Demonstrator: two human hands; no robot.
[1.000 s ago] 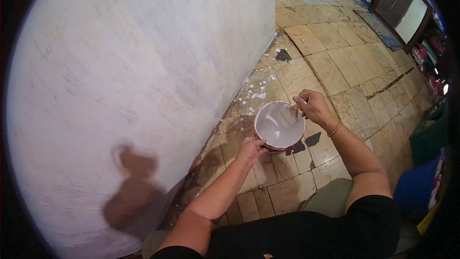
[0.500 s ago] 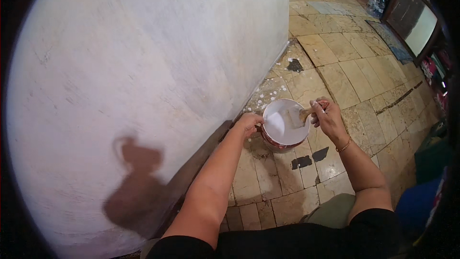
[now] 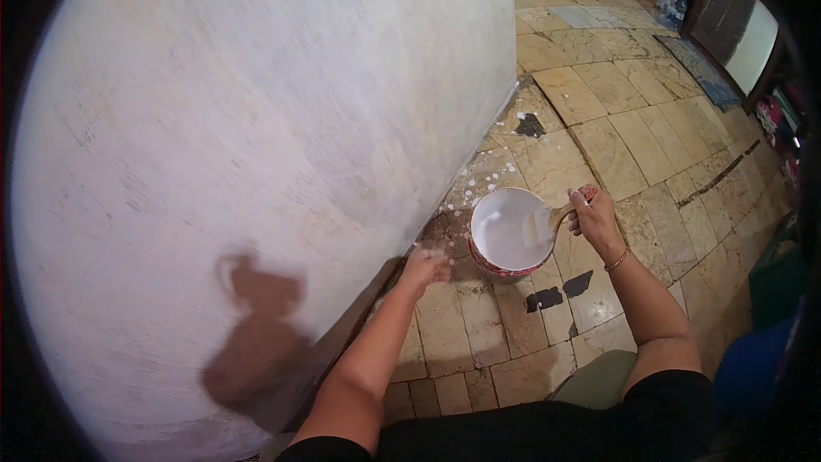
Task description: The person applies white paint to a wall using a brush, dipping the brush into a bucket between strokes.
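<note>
A round bucket (image 3: 505, 271) of white paint stands on the floor, its inside coated white and its outside reddish. My right hand (image 3: 592, 214) is closed around the wooden handle of a wide paintbrush (image 3: 539, 228). The bristles, pale with paint, hang inside the bucket near its right rim. To the left of the bucket, between it and the wall, is my left hand (image 3: 427, 266). It is apart from the rim and holds nothing, its fingers loosely spread and a little blurred.
A whitish, streaked wall (image 3: 282, 120) rises close on my left, bearing a shadow. White paint drops (image 3: 487, 178) spot the stone tile floor (image 3: 637, 133) by its foot. On the right are a framed mirror (image 3: 735, 26), plastic bottles (image 3: 671, 2), a mat (image 3: 701, 71) and a blue object (image 3: 753, 359).
My left hand has let go of the bucket's rim and moved down and left. The paintbrush has shifted slightly right and lower, toward the bucket's right rim.
</note>
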